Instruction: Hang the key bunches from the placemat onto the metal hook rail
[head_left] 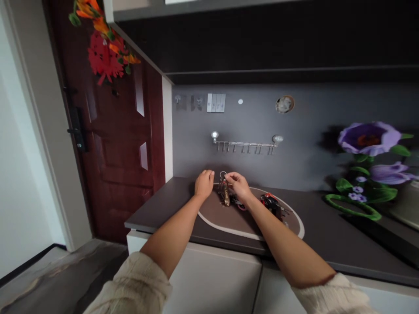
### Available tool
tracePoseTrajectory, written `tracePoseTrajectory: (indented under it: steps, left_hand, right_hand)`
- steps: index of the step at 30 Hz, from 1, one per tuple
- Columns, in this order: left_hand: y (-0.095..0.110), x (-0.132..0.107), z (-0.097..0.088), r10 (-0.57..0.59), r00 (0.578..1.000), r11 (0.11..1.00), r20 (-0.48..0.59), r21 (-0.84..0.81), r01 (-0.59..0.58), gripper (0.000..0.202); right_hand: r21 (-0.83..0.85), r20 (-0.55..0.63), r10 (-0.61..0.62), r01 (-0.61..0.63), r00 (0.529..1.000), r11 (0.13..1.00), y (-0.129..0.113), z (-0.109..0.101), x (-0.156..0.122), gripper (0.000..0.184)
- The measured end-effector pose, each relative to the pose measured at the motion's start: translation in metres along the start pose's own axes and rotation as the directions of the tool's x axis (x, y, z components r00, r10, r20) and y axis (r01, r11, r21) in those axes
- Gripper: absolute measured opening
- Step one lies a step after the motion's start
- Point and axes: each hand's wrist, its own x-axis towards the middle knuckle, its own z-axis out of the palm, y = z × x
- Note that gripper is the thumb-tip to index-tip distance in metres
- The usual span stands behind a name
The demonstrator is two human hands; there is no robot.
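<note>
Two hands point(204, 185) point(239, 186) at a metal key ring point(223, 174) above an oval brown mat point(219, 224)

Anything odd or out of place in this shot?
Nothing looks spilled or damaged. Only the view is oddly tilted: the door and counter slant across the frame; the keys on the mat look ordinary.

I'm looking at the entryway of a home. A dark red entry door point(124, 152) with a black lock handle point(77, 128) and red-and-orange paper flowers point(104, 59) stands beside a white cabinet point(212, 279) with a dark table point(157, 209) on top. A bunch of keys point(224, 192) lies there, under a metal hook rail point(245, 146) and a wall switch panel point(216, 103).
</note>
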Motion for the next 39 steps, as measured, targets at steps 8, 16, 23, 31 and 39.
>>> tracePoseTrajectory:
  steps: [8, 16, 23, 31, 39]
  left_hand:
    - [-0.005, 0.004, 0.002, -0.031, 0.999, 0.988, -0.015, 0.149, 0.033, 0.039]
    - [-0.005, 0.004, 0.005, -0.043, 0.999, 0.976, -0.007, 0.212, 0.043, 0.037]
    - [-0.006, 0.005, 0.007, -0.036, 0.999, 0.972, -0.023, 0.233, 0.040, 0.036]
    - [-0.005, 0.005, 0.006, -0.041, 0.999, 0.970, -0.035, 0.237, 0.048, 0.037]
    - [-0.006, 0.005, 0.005, -0.056, 0.998, 0.975, -0.022, 0.215, 0.059, 0.039]
  right_hand:
    - [0.100, -0.074, 0.027, -0.020, 0.997, 0.995, -0.028, 0.013, 0.023, 0.021]
    - [0.147, -0.176, 0.074, -0.049, 0.982, 0.988, -0.049, 0.034, 0.075, 0.010]
    - [0.086, -0.355, 0.101, -0.075, 0.929, 0.993, -0.040, 0.048, 0.108, 0.012]
    - [-0.007, -0.500, 0.061, -0.074, 0.864, 0.997, -0.020, 0.050, 0.124, 0.010]
    - [-0.131, -0.430, 0.001, -0.063, 0.903, 0.989, -0.005, 0.041, 0.124, 0.015]
